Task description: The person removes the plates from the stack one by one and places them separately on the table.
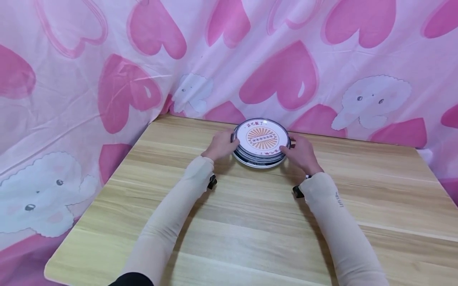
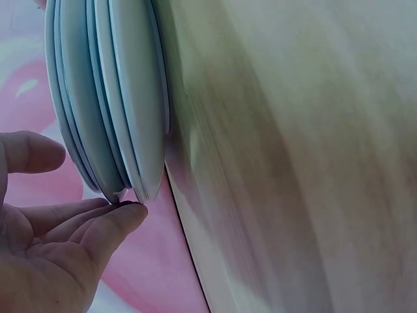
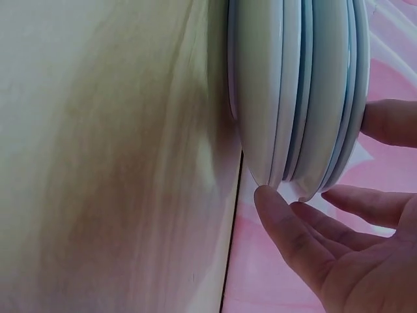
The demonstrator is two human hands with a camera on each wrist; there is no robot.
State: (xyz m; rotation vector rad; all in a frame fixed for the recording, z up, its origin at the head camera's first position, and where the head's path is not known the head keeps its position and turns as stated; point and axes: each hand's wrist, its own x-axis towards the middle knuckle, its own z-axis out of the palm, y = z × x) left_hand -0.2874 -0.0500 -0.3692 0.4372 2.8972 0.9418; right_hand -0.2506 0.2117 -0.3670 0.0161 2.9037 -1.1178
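Note:
A stack of several round plates (image 1: pixel 262 139) sits near the table's back edge. Its top plate is white with a dark rim, an orange sunburst and red characters. My left hand (image 1: pixel 222 145) holds the stack's left side. In the left wrist view its fingertips (image 2: pixel 133 210) meet the plates' rims, and the thumb reaches over the top plate's side. On the opposite side my right hand (image 1: pixel 300 153) holds the stack, thumb at the top plate's rim. Its other fingers (image 3: pixel 277 205) spread along the rims of the lower plates in the right wrist view.
The wooden table (image 1: pixel 236 230) extends in front of the stack and to both sides. A pink curtain (image 1: pixel 279 75) with hearts and white cartoon animals hangs right behind the table and along its left side. Dark straps with small devices are on both wrists.

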